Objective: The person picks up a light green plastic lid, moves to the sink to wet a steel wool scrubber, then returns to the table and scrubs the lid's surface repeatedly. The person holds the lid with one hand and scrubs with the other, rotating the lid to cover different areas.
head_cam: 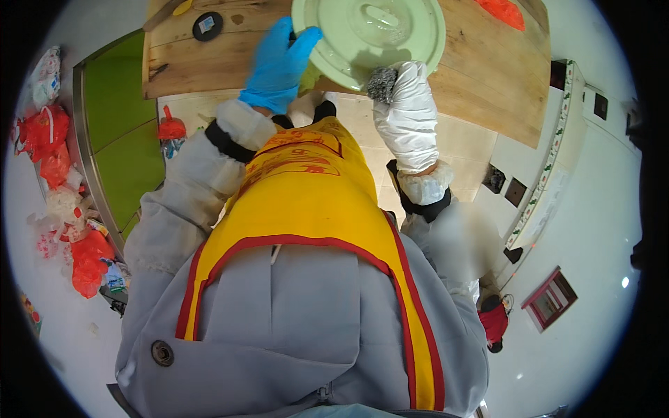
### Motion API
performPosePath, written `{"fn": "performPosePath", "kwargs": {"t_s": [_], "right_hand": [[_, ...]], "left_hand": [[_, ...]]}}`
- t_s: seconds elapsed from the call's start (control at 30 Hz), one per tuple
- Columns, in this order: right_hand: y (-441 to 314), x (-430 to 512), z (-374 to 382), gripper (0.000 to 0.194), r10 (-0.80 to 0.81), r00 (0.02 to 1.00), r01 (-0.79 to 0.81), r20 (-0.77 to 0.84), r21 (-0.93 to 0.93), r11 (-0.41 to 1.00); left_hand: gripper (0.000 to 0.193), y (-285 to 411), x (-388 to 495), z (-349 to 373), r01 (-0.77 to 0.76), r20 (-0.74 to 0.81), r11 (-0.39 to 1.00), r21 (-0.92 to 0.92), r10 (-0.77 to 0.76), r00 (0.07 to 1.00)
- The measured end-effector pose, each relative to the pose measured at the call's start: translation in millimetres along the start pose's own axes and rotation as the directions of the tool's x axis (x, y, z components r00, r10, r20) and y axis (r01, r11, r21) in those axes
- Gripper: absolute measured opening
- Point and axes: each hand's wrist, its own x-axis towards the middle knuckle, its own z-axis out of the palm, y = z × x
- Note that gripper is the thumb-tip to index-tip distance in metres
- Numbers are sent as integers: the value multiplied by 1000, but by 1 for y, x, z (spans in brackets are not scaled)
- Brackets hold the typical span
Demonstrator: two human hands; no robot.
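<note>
A pale green round plastic lid (339, 31) with a raised handle in its middle lies at the table's near edge, wet, with drops on it. My left hand (279, 65), in a blue disposable glove, rests at the lid's left rim, thumb on the rim and the other fingers partly hidden beside it. My right hand (410, 86), in a white glove, holds a steel wool scourer (382, 84) at the lid's near right rim. Something translucent and greenish shows below the lid, next to my left hand; what it is I cannot tell.
The lid is over a wooden table (486, 68). On it are a black round disc (207, 26), a yellow item (183, 7) at the far left and a red plastic bag (502, 13) at the far right. Green cabinets (120, 104) and several plastic bags (91, 261) are at left.
</note>
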Motion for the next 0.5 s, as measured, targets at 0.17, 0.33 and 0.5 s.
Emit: {"fn": "performPosePath", "kwargs": {"t_s": [0.17,0.33,0.5], "right_hand": [[-2,-2,-1,27,61,994,-77,93,179,981],[58,19,-44,33,-12,982,-4,188,83,997],[127,91,-53,35,-234,947,250,220,-45,967]], "left_hand": [[37,-5,-3,-3,-71,-46,926,372,95,994],[42,5,-4,7,-73,-98,897,435,127,987],[58,4,3,11,-71,-132,840,538,167,977]]}}
